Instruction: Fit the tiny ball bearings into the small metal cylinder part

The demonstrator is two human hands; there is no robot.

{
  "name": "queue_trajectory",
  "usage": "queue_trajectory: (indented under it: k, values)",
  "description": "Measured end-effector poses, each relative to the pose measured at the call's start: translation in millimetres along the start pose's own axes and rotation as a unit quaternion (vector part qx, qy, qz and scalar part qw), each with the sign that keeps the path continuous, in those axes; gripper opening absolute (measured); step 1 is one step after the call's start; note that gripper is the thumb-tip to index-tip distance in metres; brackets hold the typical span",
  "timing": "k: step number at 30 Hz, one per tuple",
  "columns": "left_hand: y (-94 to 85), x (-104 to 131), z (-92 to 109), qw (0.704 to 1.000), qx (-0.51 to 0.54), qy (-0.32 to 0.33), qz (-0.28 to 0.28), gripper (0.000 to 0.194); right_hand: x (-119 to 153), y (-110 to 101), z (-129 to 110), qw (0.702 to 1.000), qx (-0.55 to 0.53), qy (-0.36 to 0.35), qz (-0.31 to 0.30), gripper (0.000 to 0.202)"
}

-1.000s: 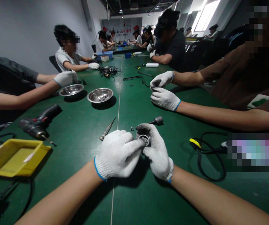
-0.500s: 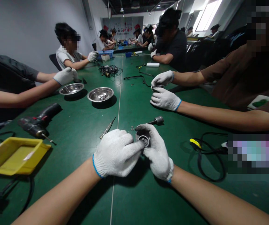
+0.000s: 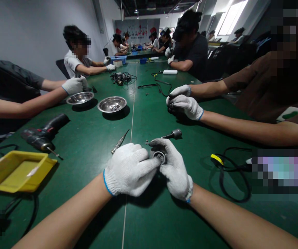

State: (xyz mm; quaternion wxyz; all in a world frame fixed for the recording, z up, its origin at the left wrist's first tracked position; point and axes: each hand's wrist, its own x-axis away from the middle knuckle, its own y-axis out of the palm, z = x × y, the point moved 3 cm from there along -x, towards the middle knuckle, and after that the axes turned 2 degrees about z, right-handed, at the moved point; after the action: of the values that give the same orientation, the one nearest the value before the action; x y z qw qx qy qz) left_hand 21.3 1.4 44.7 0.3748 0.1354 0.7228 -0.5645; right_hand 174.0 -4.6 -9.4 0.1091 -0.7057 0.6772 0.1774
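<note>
My right hand (image 3: 175,173), in a white knit glove with dark-smudged fingers, is wrapped round a small round metal gear housing (image 3: 163,159). Its mouth faces me, and small round gear-like parts show inside. My left hand (image 3: 130,169), gloved too, is closed, with its index fingertip at the housing's mouth. Whatever may be between the left fingers is hidden. Just beyond my hands lie a few tiny metal pieces (image 3: 147,142) and a grey metal cylinder with a shaft (image 3: 176,134). A slim screwdriver (image 3: 119,142) rests beyond my left hand.
A power drill (image 3: 41,136) and yellow tray (image 3: 45,169) lie at left. Two steel bowls, the nearer (image 3: 107,110) holding metal parts, stand farther back. A black cable (image 3: 234,200) with a yellow piece lies at right. Co-workers' gloved hands (image 3: 189,105) work across the green table (image 3: 149,221).
My hands stay nearly in place on the housing, with the left fingertip still at its mouth. The right-side co-worker's hands have closed together, and a far-left co-worker's hands have moved apart.
</note>
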Motion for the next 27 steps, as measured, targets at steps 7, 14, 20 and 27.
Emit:
queue_trajectory:
  k: [7,14,20,27]
  values:
    - [-0.3,0.2,-3.8,1.0,-0.007,-0.001,-0.01,0.023,-1.6,2.1,-4.1,0.999,-0.017,0.033,-0.011,0.057]
    - [0.0,1.1,-0.2,1.0,-0.001,0.009,-0.003,0.021,-2.7,1.9,-6.1,0.999,-0.019,0.045,-0.013,0.054]
    - [0.5,2.6,-3.7,1.0,-0.006,-0.006,-0.004,0.02,-3.4,1.6,-4.0,0.998,-0.021,0.059,-0.018,0.056]
    - [0.1,1.1,0.1,1.0,0.007,0.0,0.011,0.018,-3.7,0.0,-5.0,0.996,-0.049,0.07,-0.027,0.058]
